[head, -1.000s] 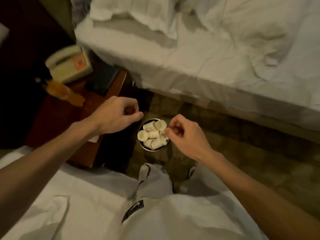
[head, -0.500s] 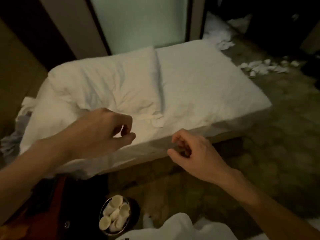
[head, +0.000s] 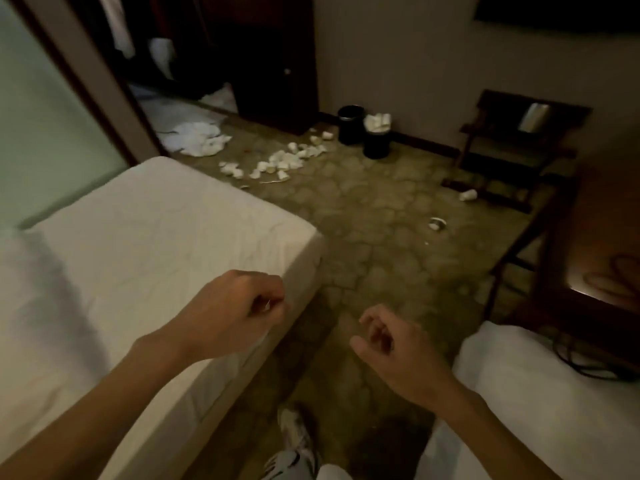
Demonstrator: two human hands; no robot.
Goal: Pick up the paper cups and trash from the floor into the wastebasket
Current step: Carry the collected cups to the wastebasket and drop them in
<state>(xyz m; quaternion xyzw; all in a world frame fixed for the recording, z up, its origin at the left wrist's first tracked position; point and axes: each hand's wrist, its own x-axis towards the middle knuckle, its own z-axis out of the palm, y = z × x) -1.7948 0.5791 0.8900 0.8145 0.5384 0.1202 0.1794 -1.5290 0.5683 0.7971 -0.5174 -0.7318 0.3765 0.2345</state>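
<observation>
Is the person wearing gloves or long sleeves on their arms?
No. The left hand and the right hand are bare: no gloves, rings or watch show. The left forearm and right forearm are bare too, with no sleeve in the picture.

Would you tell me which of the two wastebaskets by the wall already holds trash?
The right wastebasket: white trash heaps above its rim, while the left wastebasket shows only a dark opening.

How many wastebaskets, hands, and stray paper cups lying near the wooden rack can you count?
Wastebaskets: 2
Stray cups near the rack: 2
Hands, left hand and right hand: 2
Total: 6
</observation>
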